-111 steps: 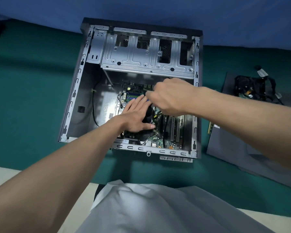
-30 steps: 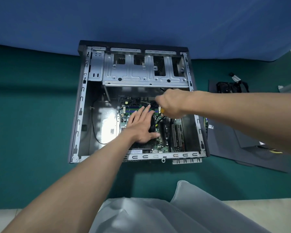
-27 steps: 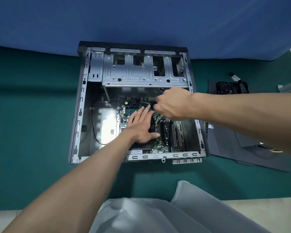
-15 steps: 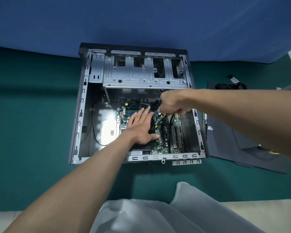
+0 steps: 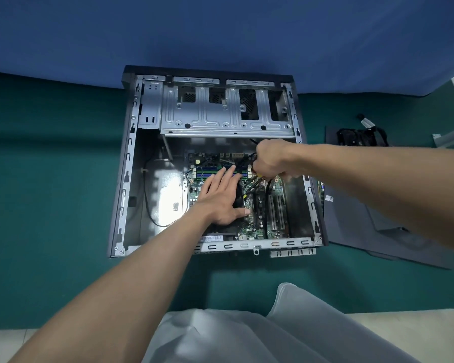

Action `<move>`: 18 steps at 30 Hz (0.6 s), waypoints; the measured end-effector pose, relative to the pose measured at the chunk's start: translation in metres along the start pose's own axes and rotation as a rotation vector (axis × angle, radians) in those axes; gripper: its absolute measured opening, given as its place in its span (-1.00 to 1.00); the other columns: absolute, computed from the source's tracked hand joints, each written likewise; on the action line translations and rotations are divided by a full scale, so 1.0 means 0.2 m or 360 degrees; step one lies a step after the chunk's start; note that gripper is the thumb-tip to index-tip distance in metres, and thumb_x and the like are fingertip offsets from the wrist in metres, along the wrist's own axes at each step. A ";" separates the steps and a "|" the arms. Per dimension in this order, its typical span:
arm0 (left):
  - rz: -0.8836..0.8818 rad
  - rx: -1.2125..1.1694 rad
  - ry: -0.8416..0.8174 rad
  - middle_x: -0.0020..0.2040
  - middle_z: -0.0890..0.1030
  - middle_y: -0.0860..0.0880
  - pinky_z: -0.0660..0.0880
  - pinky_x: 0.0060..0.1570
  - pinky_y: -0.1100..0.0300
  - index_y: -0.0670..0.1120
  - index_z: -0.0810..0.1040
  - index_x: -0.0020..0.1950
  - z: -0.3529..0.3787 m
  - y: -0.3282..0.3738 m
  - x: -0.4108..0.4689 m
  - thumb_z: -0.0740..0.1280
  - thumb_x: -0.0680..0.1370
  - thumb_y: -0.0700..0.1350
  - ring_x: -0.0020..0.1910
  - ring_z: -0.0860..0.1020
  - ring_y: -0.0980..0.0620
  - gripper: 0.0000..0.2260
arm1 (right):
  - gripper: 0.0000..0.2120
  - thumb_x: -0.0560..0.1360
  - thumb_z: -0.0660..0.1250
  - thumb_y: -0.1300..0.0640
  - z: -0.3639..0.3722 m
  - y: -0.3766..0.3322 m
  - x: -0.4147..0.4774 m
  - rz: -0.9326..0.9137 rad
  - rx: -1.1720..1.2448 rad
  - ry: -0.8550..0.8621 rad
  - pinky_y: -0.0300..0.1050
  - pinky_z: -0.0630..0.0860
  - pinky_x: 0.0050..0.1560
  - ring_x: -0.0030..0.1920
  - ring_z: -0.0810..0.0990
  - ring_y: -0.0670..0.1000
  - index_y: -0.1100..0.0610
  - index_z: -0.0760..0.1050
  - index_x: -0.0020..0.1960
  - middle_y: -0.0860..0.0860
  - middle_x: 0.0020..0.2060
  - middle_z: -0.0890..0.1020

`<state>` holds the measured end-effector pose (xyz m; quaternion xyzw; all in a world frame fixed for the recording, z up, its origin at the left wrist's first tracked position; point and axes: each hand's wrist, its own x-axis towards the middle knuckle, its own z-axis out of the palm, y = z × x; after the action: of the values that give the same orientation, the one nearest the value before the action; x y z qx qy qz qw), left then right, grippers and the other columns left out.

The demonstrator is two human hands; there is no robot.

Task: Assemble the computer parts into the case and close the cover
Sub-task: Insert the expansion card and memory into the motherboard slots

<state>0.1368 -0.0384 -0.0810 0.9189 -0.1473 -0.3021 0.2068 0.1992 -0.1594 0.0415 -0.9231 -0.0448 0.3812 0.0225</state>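
An open grey computer case [image 5: 126,179] lies flat on green cloth, its drive cage [image 5: 226,119] at the far end. A green motherboard [image 5: 257,231] sits inside. My left hand [image 5: 220,197] rests flat, fingers straight, on a black cooler fan [image 5: 238,197] on the board. My right hand [image 5: 270,159] is curled round a bundle of black and yellow cables [image 5: 254,187] above the board's right half; the cable ends under the fist are hidden.
The dark side cover [image 5: 393,231] lies on the cloth right of the case. A black part with loose cables [image 5: 359,137] rests on its far end. A blue backdrop hangs behind the case. My pale-trousered leg [image 5: 273,334] is at the bottom.
My right hand has shifted slightly right and lifted the black and yellow cables, which now hang visibly beneath it. My left hand has stayed flat on the fan.
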 end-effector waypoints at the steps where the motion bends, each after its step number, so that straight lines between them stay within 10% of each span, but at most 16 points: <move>1: 0.0000 0.0001 0.0003 0.53 -0.39 0.12 -0.44 0.31 0.17 0.04 -0.22 0.58 0.00 0.00 0.00 0.24 0.55 0.26 0.49 -0.39 0.11 -0.18 | -0.81 0.57 0.16 0.28 0.00 -0.01 0.00 0.0051 0.0095 -0.0059 -0.35 0.23 -0.67 -0.49 0.40 0.00 0.27 0.40 -0.21 0.10 -0.38 0.45; 5: -0.0006 -0.0006 0.0017 0.53 -0.39 0.12 -0.44 0.31 0.17 0.05 -0.24 0.57 0.00 -0.01 0.01 0.25 0.55 0.26 0.49 -0.39 0.12 -0.17 | -0.85 0.53 0.20 0.25 0.00 -0.04 -0.05 -0.0225 -0.0502 -0.0069 -0.23 0.34 -0.55 -0.39 0.48 0.03 0.24 0.36 -0.21 0.12 -0.30 0.51; 10: -0.0027 0.0019 0.0007 0.53 -0.39 0.10 -0.43 0.33 0.18 0.02 -0.34 0.55 0.01 -0.01 0.01 0.23 0.55 0.26 0.48 -0.40 0.12 -0.12 | -0.87 0.56 0.12 0.21 0.03 -0.01 -0.09 -0.0988 -0.1488 0.0537 -0.07 0.36 -0.34 -0.19 0.58 0.17 0.11 0.39 -0.14 0.13 -0.16 0.60; 18: -0.0005 -0.0009 0.0005 0.53 -0.39 0.13 -0.45 0.30 0.18 0.06 -0.23 0.57 0.01 -0.01 0.01 0.25 0.54 0.27 0.49 -0.39 0.13 -0.16 | -0.73 0.58 0.17 0.19 0.01 -0.03 0.01 -0.0137 -0.0188 0.0120 -0.16 0.41 -0.43 -0.35 0.46 0.06 0.19 0.32 -0.29 0.10 -0.31 0.46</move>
<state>0.1373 -0.0373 -0.0844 0.9189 -0.1448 -0.3015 0.2091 0.1988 -0.1534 0.0398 -0.9337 -0.1060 0.3416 -0.0141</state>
